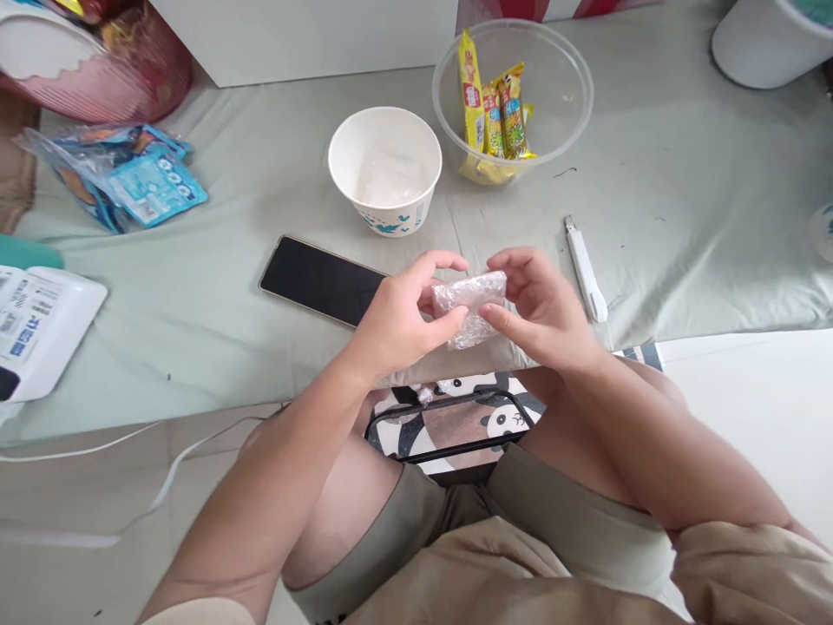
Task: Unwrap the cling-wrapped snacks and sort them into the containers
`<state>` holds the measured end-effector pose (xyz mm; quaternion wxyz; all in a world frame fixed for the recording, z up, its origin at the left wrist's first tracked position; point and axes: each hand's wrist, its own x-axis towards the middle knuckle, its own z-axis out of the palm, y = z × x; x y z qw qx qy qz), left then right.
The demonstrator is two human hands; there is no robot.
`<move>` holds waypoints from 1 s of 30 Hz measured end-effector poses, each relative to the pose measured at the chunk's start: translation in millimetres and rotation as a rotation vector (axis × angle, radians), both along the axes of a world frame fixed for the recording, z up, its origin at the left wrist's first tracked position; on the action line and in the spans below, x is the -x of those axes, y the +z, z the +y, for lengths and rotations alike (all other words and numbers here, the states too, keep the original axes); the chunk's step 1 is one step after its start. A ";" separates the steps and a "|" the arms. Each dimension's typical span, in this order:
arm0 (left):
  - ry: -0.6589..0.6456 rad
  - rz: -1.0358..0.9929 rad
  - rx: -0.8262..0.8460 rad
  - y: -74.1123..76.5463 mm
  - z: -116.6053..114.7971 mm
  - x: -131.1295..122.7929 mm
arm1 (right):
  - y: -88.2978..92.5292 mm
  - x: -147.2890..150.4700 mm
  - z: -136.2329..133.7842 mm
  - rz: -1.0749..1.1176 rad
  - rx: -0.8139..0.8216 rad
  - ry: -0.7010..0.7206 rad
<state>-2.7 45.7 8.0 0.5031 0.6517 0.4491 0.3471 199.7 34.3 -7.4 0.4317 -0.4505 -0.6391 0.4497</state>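
Both my hands hold one small block wrapped in clear crinkled plastic point(469, 299) over the edge of a pale green sheet point(260, 191). My left hand point(398, 314) pinches its left end between thumb and fingers. On the other end, my right hand point(543, 305) grips with curled fingers. Loose wrap hangs below the block. A black phone point(318, 279) lies just left of my left hand. Right of my right hand lies a white utility knife point(584, 269).
A white paper bowl point(385, 169) stands behind the hands. A clear plastic bowl point(560, 78) holds yellow snack packets point(495, 113). Blue packets point(140, 178) lie far left, a white device point(39, 325) at the left edge. A panda-print bin point(455, 421) sits between my knees.
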 end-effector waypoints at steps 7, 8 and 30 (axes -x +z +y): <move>0.310 -0.071 -0.255 4.5 11.8 16.8 | 0.6 -8.3 16.4 0.070 -0.126 -0.318; 0.367 -0.068 -0.294 6.1 14.5 21.2 | 6.5 -8.5 23.5 0.054 -0.153 -0.353; 0.837 -0.335 -0.487 14.8 39.4 90.3 | 64.0 127.3 194.2 -1.473 -0.234 0.295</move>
